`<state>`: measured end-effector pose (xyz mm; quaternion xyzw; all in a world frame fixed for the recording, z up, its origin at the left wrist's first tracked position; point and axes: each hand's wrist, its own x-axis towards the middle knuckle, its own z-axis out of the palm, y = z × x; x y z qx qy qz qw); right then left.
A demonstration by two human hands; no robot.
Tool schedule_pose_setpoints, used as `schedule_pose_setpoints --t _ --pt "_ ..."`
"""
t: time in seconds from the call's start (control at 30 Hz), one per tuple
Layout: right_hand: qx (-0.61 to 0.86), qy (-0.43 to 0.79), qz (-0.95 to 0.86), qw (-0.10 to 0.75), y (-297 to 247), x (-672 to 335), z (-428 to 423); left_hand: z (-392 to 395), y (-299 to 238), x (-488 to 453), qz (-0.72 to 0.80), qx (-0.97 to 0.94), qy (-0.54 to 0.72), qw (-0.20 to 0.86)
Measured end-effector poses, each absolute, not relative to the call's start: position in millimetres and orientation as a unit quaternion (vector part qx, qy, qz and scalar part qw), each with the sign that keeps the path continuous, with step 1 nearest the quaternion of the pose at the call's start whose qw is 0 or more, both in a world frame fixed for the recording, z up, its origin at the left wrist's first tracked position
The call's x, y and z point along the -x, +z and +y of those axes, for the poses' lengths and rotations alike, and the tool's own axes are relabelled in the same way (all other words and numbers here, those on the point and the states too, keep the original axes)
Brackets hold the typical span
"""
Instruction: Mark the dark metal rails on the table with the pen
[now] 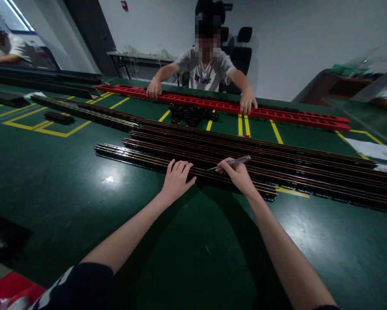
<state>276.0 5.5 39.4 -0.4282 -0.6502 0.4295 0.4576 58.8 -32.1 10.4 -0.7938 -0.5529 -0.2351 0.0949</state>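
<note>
The nearest long black strip (138, 157), with thin brass-coloured lines along its length, lies on the green table. My left hand (178, 176) rests on this strip, fingers stretched and spread, holding nothing. In my right hand (237, 173) a slim screwdriver (240, 161) with a clear handle is pinched between thumb and fingers. Its thin shaft points left, and its tip is at the strip just right of my left hand. Whether the tip touches the strip, I cannot tell. More long black strips (309, 174) with similar lines lie side by side just beyond.
Across the table (83, 189), a person has both hands on a long red slotted rail (199, 100). A heap of small black parts (191, 114) sits before it. A short black piece (59, 117) lies at left, white papers (374, 149) at right. Yellow tape marks the surface.
</note>
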Motion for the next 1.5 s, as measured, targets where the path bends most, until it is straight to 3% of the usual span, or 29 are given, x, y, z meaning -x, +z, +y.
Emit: schedule_pose_setpoints --t 1.5 --pt "0.473 0.407 -0.613 0.485 40 -284 7 -36 10 -61 -0.584 0.767 -0.24 0.111"
